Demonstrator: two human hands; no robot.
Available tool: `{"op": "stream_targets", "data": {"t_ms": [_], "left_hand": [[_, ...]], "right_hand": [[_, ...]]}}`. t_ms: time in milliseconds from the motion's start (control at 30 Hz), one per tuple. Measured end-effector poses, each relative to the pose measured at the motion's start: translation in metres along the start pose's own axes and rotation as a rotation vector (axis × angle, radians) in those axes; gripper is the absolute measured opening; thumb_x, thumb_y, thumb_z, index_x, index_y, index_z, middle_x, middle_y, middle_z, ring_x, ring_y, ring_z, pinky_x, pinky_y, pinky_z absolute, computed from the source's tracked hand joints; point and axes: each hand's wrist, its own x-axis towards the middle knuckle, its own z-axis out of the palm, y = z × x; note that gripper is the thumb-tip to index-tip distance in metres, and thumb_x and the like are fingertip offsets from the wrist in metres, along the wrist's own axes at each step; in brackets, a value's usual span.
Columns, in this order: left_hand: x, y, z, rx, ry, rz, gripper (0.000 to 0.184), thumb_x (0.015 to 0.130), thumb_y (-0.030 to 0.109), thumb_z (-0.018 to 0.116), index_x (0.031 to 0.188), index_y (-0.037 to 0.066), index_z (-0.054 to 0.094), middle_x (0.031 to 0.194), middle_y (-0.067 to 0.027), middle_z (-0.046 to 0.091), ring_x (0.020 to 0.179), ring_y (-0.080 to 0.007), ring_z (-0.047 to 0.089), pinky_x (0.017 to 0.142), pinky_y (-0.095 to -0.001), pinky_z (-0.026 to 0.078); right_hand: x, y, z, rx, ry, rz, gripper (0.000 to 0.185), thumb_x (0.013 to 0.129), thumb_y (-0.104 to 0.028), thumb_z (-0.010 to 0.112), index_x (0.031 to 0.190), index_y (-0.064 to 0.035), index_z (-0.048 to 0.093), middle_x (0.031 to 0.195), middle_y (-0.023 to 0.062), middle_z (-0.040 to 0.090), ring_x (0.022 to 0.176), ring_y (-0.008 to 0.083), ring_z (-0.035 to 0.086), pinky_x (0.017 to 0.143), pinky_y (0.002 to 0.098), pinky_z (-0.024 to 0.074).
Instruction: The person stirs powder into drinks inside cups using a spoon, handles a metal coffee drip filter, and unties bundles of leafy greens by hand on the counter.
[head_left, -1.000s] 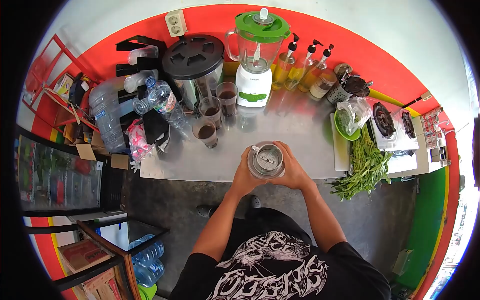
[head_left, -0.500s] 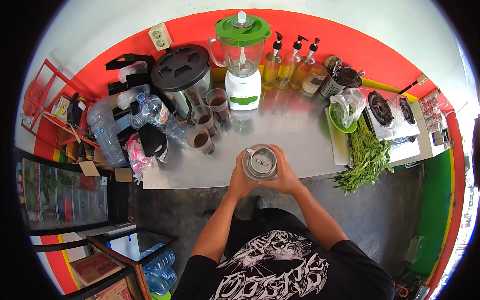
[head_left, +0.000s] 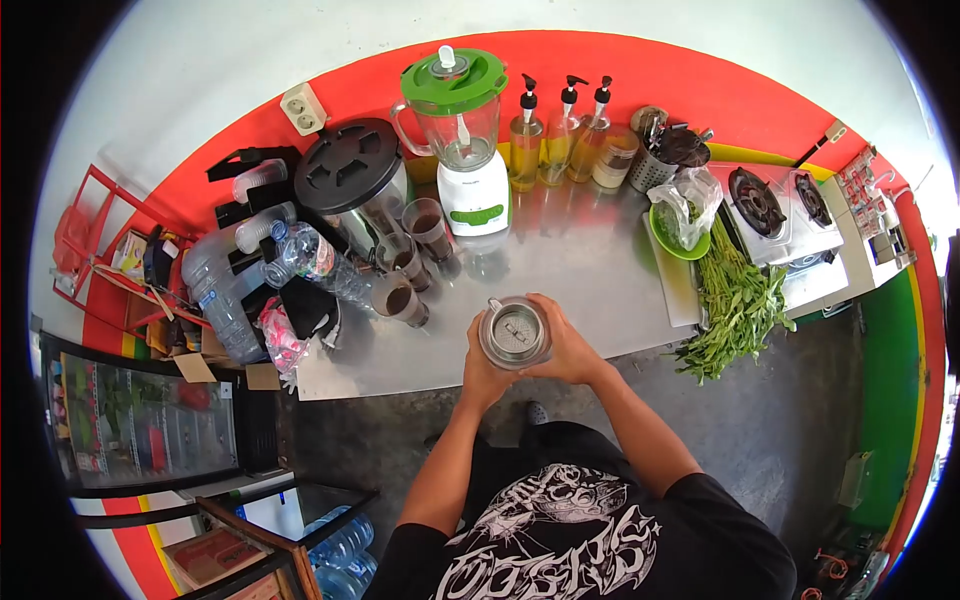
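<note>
Held above the front edge of the steel table is a clear round container with a metal top; a thin fitting lies across its perforated-looking disc, and I cannot make out its exact kind. My left hand wraps its left side with the fingers closed. On the other side, my right hand grips it too, fingers curled around the wall. Farther back and to the left stand clear plastic cups with dark brown contents: a front one, a middle one and a rear one.
A blender with a green lid stands behind the cups, beside several pump bottles. On the right are leafy greens, a green bowl with a plastic bag, and a gas stove. Plastic bottles crowd the table's left end.
The camera view has shifted and tilted slightly. Both hands keep the container in nearly the same place, still gripped from either side.
</note>
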Motion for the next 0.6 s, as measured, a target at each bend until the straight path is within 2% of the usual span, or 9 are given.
{"op": "stream_targets", "data": {"t_ms": [33,100,133,200,333,400,467,533,600], "left_hand": [[0.001,0.001,0.001,-0.008,0.023,0.031,0.119,0.068,0.015,0.1,0.159,0.007,0.024,0.147,-0.0174,0.058,0.135,-0.0297,0.06,0.111,-0.0418,0.051],[0.003,0.003,-0.001,0.008,0.016,0.005,0.12,0.067,0.015,0.1,0.159,0.008,0.024,0.147,-0.0165,0.057,0.136,-0.0289,0.059,0.112,-0.0415,0.05],[0.004,0.004,0.0,0.019,0.013,-0.023,0.12,0.066,0.015,0.1,0.159,0.008,0.025,0.148,-0.0156,0.056,0.137,-0.0281,0.058,0.112,-0.0413,0.05],[0.005,0.002,-0.002,0.024,-0.004,-0.015,0.12,0.066,0.015,0.1,0.159,0.008,0.025,0.149,-0.0149,0.055,0.137,-0.0277,0.057,0.113,-0.0411,0.049],[0.006,0.005,-0.006,-0.031,-0.058,-0.012,0.117,0.066,0.015,0.1,0.158,0.008,0.028,0.149,-0.0134,0.054,0.139,-0.0266,0.055,0.115,-0.0408,0.047],[0.006,0.008,-0.005,0.003,-0.053,-0.039,0.116,0.066,0.014,0.1,0.157,0.008,0.029,0.149,-0.0132,0.054,0.139,-0.0264,0.055,0.116,-0.0407,0.047],[0.004,0.009,-0.007,0.039,-0.043,-0.068,0.116,0.065,0.013,0.1,0.157,0.008,0.03,0.149,-0.0131,0.053,0.139,-0.0263,0.055,0.116,-0.0406,0.047],[0.005,0.004,-0.006,-0.016,-0.029,0.004,0.115,0.065,0.014,0.101,0.156,0.008,0.031,0.149,-0.0129,0.054,0.139,-0.0265,0.055,0.116,-0.041,0.047],[0.007,0.002,-0.004,-0.04,-0.032,-0.033,0.113,0.067,0.016,0.1,0.156,0.007,0.031,0.148,-0.013,0.054,0.138,-0.0273,0.056,0.115,-0.0416,0.047]], "right_hand": [[-0.002,0.004,0.006,0.003,0.003,-0.003,0.123,0.065,-0.028,0.099,0.16,-0.0009,0.025,0.164,0.0275,0.028,0.155,0.0466,0.028,0.124,0.0521,0.0345],[-0.011,0.012,0.03,0.051,0.219,-0.053,0.121,0.067,-0.025,0.098,0.161,-0.0026,0.025,0.164,0.0271,0.029,0.155,0.0466,0.027,0.124,0.0524,0.0344],[-0.014,0.012,0.039,0.053,0.218,-0.052,0.121,0.067,-0.025,0.098,0.161,-0.0026,0.025,0.164,0.0271,0.029,0.155,0.0466,0.027,0.124,0.0524,0.0344],[-0.018,0.008,0.051,-0.155,0.358,-0.041,0.122,0.066,-0.025,0.097,0.161,-0.0037,0.023,0.162,0.0256,0.031,0.153,0.041,0.033,0.125,0.0506,0.0329],[-0.009,0.005,0.011,-0.041,0.189,-0.032,0.124,0.065,-0.025,0.097,0.162,-0.0036,0.022,0.163,0.0253,0.031,0.154,0.0411,0.032,0.126,0.0512,0.0307],[-0.002,0.007,-0.004,-0.059,0.049,-0.086,0.122,0.063,-0.024,0.095,0.161,-0.0035,0.027,0.162,0.0255,0.033,0.151,0.0464,0.032,0.125,0.0524,0.0313],[0.006,0.006,-0.002,-0.014,0.023,-0.091,0.121,0.063,-0.023,0.094,0.161,-0.0036,0.026,0.163,0.0251,0.033,0.151,0.0464,0.032,0.125,0.0525,0.0315],[0.007,0.006,0.003,0.02,-0.002,-0.093,0.121,0.062,-0.021,0.093,0.161,-0.0036,0.025,0.163,0.0247,0.033,0.151,0.0464,0.032,0.125,0.0527,0.0316],[0.0,0.006,0.019,0.061,0.147,-0.065,0.122,0.063,-0.023,0.095,0.161,-0.0034,0.025,0.163,0.025,0.033,0.151,0.0466,0.033,0.124,0.0532,0.0322]]}}
